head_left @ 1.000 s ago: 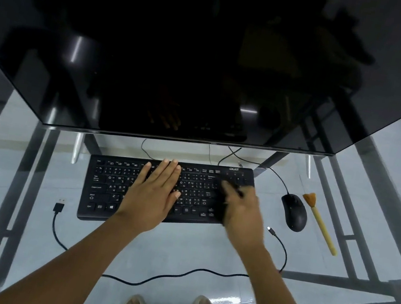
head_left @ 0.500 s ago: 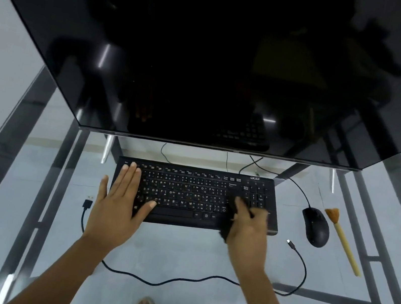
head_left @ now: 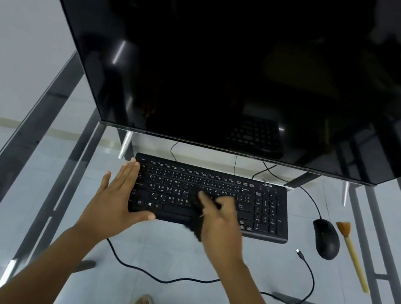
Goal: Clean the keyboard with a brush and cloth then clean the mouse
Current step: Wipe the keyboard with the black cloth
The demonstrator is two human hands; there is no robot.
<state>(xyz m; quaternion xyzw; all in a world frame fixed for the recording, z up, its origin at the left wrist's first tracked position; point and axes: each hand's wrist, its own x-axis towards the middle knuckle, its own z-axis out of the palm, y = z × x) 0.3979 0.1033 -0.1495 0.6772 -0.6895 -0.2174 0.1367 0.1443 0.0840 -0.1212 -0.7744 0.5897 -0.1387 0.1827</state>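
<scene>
A black keyboard (head_left: 264, 207) lies on the glass desk under the monitor. My left hand (head_left: 117, 199) rests flat and open against the keyboard's left end, thumb along its front edge. My right hand (head_left: 219, 221) presses a dark cloth (head_left: 196, 226) onto the middle keys; the hand is blurred with motion and hides most of the cloth. A black mouse (head_left: 326, 238) sits right of the keyboard. Beside the mouse lies a brush (head_left: 352, 254) with a pale wooden handle and orange bristles.
A large dark monitor (head_left: 236, 59) overhangs the keyboard's far edge. A loose black cable (head_left: 172, 280) with a free plug curls across the glass desk (head_left: 33, 163) in front of the keyboard. My feet in sandals show through the glass.
My left hand has slid from the keyboard's middle to its left end. My right hand with the cloth has moved left from the number pad to the middle keys. The camera view has shifted.
</scene>
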